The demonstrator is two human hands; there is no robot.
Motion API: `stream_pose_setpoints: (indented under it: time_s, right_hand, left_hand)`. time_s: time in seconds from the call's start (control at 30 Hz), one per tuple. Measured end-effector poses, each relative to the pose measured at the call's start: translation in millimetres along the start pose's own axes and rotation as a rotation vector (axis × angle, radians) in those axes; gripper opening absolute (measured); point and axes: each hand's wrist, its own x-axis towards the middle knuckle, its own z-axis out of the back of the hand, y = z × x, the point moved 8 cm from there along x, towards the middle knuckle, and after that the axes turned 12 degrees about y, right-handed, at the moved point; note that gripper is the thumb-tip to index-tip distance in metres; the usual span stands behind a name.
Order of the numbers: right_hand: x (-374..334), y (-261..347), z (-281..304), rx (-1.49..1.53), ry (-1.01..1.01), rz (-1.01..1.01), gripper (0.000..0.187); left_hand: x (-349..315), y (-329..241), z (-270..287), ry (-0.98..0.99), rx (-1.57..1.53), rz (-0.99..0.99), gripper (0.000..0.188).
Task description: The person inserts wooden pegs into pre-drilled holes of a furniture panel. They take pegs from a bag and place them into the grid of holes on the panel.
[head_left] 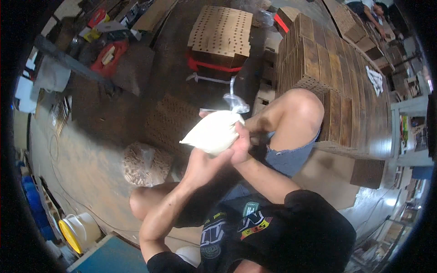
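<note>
A plump plastic bag with white contents (pixel 210 132) is held up in front of me, between my two hands. Its clear gathered neck (pixel 237 105) points away toward the upper right, and a pale strip rises from it. My left hand (pixel 202 164) supports the bag from below and the left, with fingertips showing past its far edge. On the right side, my right hand (pixel 241 144) is closed round the bag near the neck, the thumb against it. Whether the white filling is powder or paste, I cannot tell.
A clear bag of small brown pieces (pixel 146 166) sits on the floor by my left knee. Ahead stands a stack of perforated brown boards (pixel 221 32) with red trim. Large brown board stacks (pixel 325 68) rise at right. A white bucket (pixel 84 230) is lower left; another person (pixel 374 13) is far right.
</note>
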Motion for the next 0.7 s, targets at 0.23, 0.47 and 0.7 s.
stream_pose_setpoints:
  time_s: [0.23, 0.47, 0.7]
  right_hand:
    - [14, 66, -32, -0.723, 0.187, -0.270, 0.066]
    - [82, 178, -119, -1.502, 0.552, -0.238, 0.076]
    - [125, 127, 10, -0.958, 0.394, -0.483, 0.061]
  left_hand:
    - [-9, -17, 26, -0.167, -0.136, -0.110, 0.046]
    - [18, -131, 65, -0.183, 0.325, -0.338, 0.045]
    - [113, -80, 91, -0.234, 0.236, -0.172, 0.043]
